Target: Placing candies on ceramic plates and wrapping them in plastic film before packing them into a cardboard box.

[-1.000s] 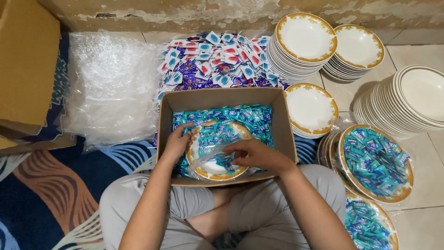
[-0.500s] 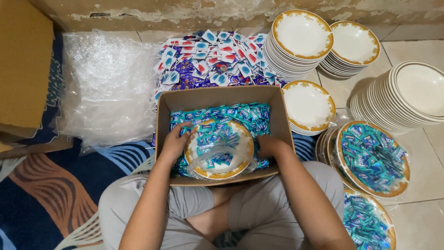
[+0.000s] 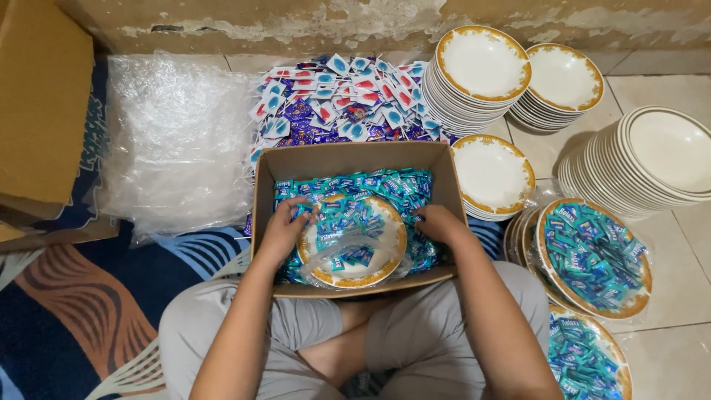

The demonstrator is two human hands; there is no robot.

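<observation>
While the person sits cross-legged, left hand [image 3: 284,231] and right hand [image 3: 438,224] each grasp a side of a gold-rimmed plate [image 3: 352,241] heaped with teal sachets, inside the cardboard box [image 3: 348,159] on the lap. Beyond: red-and-blue sachet pile [image 3: 341,100], white plate stacks [image 3: 483,70].

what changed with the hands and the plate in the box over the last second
The right hand slid off the top of the wrapped plate to its right rim; both hands now flank it. The left hand stayed at the left rim. The cardboard box and plate stacks did not move.
</observation>
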